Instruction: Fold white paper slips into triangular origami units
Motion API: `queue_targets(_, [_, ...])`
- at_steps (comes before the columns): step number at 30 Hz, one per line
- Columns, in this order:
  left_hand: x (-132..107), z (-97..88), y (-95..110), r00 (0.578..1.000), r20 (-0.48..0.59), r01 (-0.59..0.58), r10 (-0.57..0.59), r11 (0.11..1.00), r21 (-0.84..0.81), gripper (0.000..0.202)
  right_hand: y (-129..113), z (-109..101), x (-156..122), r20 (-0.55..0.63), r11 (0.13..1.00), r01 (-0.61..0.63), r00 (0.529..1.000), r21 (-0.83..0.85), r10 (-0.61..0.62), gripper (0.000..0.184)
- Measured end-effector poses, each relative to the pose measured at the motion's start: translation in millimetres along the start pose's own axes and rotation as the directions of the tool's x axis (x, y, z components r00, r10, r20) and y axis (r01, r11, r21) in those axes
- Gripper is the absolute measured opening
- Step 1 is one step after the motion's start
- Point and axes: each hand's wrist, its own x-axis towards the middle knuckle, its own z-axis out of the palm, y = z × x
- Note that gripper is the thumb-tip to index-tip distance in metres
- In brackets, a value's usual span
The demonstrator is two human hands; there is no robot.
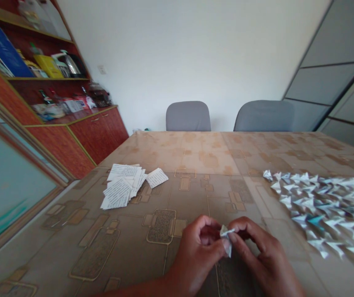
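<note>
Both hands meet near the table's front edge over a small folded paper piece (226, 240). My left hand (197, 255) pinches its left side with thumb and curled fingers. My right hand (261, 253) pinches its right side, fingertips pressed on the fold. A loose pile of printed paper slips (124, 185) lies on the table to the left, well beyond my left hand. To the right lies a wide spread of several folded paper triangles (322, 204), a short way from my right hand.
The table (195, 165) wears a brown patterned cover. Two grey chairs (188, 116) stand at its far side against a white wall. A red wooden cabinet (80, 132) with shelves of bottles and books lines the left; a framed panel leans at the near left.
</note>
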Motion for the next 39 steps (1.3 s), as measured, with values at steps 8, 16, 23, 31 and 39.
queue_targets(8, [2.4,-0.7,6.2,0.991,-0.058,-0.11,0.122,0.979,0.174,0.018,5.9,-3.4,4.1,0.067,0.993,0.114,0.991,-0.015,-0.113,0.009])
queue_targets(16, [-1.1,2.6,6.6,0.988,-0.027,-0.147,0.149,0.986,0.077,0.027,3.9,-0.7,1.2,-0.052,0.999,0.032,0.998,-0.005,-0.033,0.007])
queue_targets(23, [2.9,1.4,-1.1,0.986,-0.067,-0.144,0.152,0.983,0.112,0.025,4.1,0.5,4.5,0.002,0.997,0.056,0.998,0.06,-0.056,0.009])
queue_targets(31, [-0.2,3.5,5.8,0.991,-0.009,-0.137,0.137,0.99,-0.025,0.025,4.5,3.1,5.2,-0.129,0.971,-0.041,0.989,0.235,0.073,0.012])
queue_targets(39, [4.0,0.0,-1.6,0.994,-0.038,-0.101,0.101,0.995,-0.024,0.02,4.6,3.4,8.2,-0.033,0.945,-0.103,0.992,0.31,0.119,0.018])
